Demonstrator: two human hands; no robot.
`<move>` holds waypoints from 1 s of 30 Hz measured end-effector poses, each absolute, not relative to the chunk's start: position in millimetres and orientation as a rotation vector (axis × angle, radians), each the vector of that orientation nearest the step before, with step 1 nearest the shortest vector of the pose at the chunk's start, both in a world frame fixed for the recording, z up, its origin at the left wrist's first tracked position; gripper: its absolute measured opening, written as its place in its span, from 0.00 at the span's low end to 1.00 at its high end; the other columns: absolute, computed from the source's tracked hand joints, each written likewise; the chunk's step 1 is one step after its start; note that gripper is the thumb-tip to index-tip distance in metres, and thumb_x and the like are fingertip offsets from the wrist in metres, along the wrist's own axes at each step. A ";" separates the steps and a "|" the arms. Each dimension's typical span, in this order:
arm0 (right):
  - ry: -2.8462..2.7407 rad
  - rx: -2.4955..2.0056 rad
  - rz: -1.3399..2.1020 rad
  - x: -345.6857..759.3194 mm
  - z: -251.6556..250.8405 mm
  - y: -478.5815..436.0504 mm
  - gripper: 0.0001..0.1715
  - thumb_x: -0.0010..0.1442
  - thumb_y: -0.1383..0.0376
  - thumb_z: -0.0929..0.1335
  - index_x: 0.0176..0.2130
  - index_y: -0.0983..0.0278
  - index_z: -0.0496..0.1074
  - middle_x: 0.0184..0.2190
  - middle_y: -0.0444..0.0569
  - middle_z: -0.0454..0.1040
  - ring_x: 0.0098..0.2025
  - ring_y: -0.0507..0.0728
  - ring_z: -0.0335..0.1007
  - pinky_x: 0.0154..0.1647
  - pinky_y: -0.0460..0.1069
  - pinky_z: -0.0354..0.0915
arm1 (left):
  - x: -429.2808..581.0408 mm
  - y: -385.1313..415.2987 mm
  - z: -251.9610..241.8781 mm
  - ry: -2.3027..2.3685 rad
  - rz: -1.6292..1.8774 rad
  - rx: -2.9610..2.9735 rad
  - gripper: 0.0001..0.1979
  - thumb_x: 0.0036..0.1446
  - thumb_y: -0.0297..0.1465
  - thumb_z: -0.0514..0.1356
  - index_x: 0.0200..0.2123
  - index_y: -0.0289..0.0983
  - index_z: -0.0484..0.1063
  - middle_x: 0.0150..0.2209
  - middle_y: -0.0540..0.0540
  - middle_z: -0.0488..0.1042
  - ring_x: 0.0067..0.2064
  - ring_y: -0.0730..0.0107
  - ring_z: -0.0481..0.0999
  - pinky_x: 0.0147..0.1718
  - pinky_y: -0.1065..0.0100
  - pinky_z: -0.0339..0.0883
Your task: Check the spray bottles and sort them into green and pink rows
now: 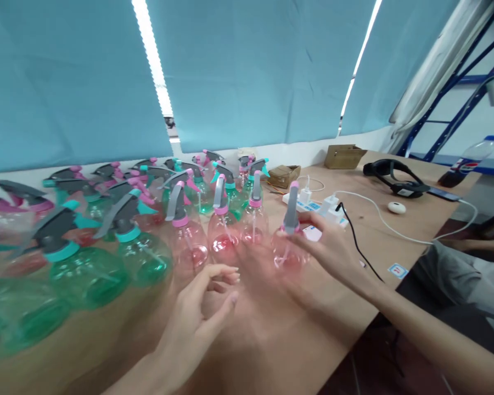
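Note:
My right hand grips a pink spray bottle around its neck, below the grey trigger head. That bottle stands upright at the right end of the group, apart from the others. Over the table, my left hand is empty, its fingers curved and the thumb apart. Just beyond it are more pink spray bottles, one in the middle and another to its right. To the left stands a green spray bottle with a turquoise collar. The lower part of the gripped bottle is blurred.
Several more green and pink spray bottles crowd the left side. Behind my right hand lies a power strip with chargers and cables. Cardboard boxes, a black headset, a white mouse-shaped object and a cola bottle are farther right. A person's leg shows beside the table.

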State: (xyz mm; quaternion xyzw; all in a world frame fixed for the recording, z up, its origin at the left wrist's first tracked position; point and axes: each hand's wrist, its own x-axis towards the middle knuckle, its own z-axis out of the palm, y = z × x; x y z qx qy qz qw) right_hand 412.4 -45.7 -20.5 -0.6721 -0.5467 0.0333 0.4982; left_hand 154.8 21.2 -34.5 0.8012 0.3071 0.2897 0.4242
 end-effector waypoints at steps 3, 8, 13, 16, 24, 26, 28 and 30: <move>-1.492 -1.548 0.209 368.9 -19.3 -61.2 0.19 0.56 0.52 0.74 0.43 0.60 0.73 0.43 0.50 0.78 0.45 0.62 0.74 0.46 0.56 0.68 | 141.6 13.7 -29.3 0.790 0.733 2.015 0.14 0.61 0.35 0.58 0.50 0.44 0.65 0.51 0.46 0.73 0.54 0.57 0.73 0.55 0.51 0.66; -1.684 -1.332 0.395 297.5 -16.1 -62.3 0.09 0.58 0.61 0.72 0.39 0.60 0.72 0.38 0.46 0.78 0.41 0.58 0.75 0.43 0.52 0.69 | 109.5 1.3 -15.5 0.788 0.772 2.024 0.29 0.57 0.37 0.64 0.60 0.45 0.58 0.62 0.42 0.65 0.61 0.51 0.68 0.58 0.47 0.64; -1.851 -1.110 0.427 237.9 -24.8 -46.1 0.04 0.58 0.64 0.69 0.35 0.60 0.68 0.33 0.44 0.75 0.34 0.55 0.73 0.34 0.49 0.67 | 68.6 -6.7 2.1 0.892 0.842 2.024 0.33 0.55 0.38 0.65 0.61 0.44 0.58 0.59 0.41 0.69 0.56 0.51 0.73 0.56 0.48 0.66; -1.878 -1.055 0.515 205.9 -29.1 -36.0 0.08 0.57 0.61 0.71 0.34 0.60 0.68 0.31 0.43 0.74 0.31 0.54 0.71 0.31 0.48 0.65 | 43.7 -12.3 10.0 0.962 0.871 2.023 0.29 0.55 0.37 0.65 0.59 0.44 0.60 0.56 0.43 0.72 0.53 0.54 0.76 0.52 0.53 0.70; -2.198 -0.935 0.586 145.0 -43.9 -15.4 0.37 0.44 0.37 0.73 0.39 0.64 0.71 0.37 0.52 0.76 0.42 0.65 0.73 0.45 0.61 0.68 | -22.5 -22.6 15.7 1.130 0.989 2.028 0.18 0.59 0.31 0.59 0.53 0.41 0.67 0.52 0.45 0.76 0.53 0.59 0.76 0.52 0.60 0.71; -2.294 -0.958 0.574 140.9 -55.2 -12.1 0.45 0.45 0.36 0.73 0.48 0.65 0.71 0.44 0.56 0.77 0.48 0.67 0.72 0.52 0.64 0.66 | -38.0 -22.7 13.0 1.198 1.036 1.952 0.17 0.58 0.30 0.59 0.51 0.41 0.69 0.48 0.47 0.77 0.49 0.59 0.78 0.49 0.60 0.72; -2.371 -1.004 0.584 143.1 -68.2 -7.7 0.51 0.48 0.37 0.72 0.59 0.65 0.65 0.56 0.61 0.72 0.57 0.70 0.67 0.59 0.67 0.60 | -50.5 -22.9 9.4 1.273 1.077 1.892 0.17 0.57 0.29 0.58 0.50 0.42 0.71 0.39 0.50 0.79 0.40 0.62 0.79 0.42 0.61 0.74; -2.456 -1.056 0.593 150.4 -81.0 -1.9 0.53 0.51 0.37 0.70 0.63 0.67 0.61 0.61 0.63 0.67 0.63 0.71 0.61 0.63 0.69 0.56 | -59.2 -22.8 5.4 1.333 1.115 1.866 0.16 0.58 0.28 0.58 0.49 0.43 0.74 0.32 0.53 0.77 0.33 0.64 0.78 0.35 0.64 0.74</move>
